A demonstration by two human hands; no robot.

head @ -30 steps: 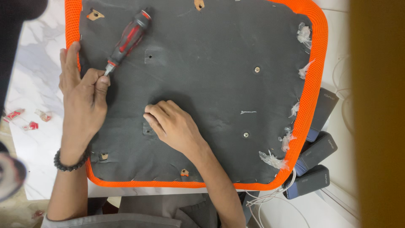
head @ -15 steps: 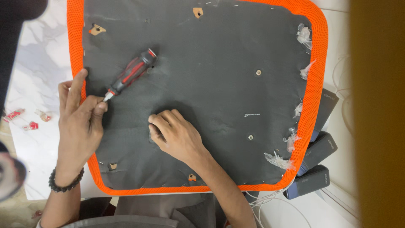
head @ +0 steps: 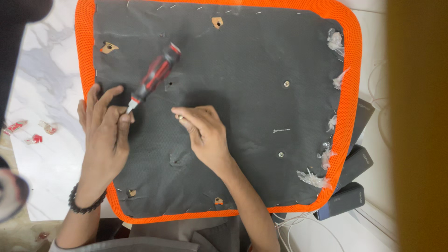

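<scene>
Left hand [head: 105, 135] pinches the screwdriver [head: 153, 78] by its tip end, fingers closed around the shaft. Its long axis runs up and right, away from that hand, red-and-black handle free above the grey seat underside [head: 242, 60]. Right hand [head: 203, 135] sits just right of the tip, fingers curled, pinching something small, possibly a screw; too small to tell.

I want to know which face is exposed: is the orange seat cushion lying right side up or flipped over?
Flipped over. The seat cushion shows its grey underside fabric, stapled at the edges, with screw holes, under both hands.
</scene>
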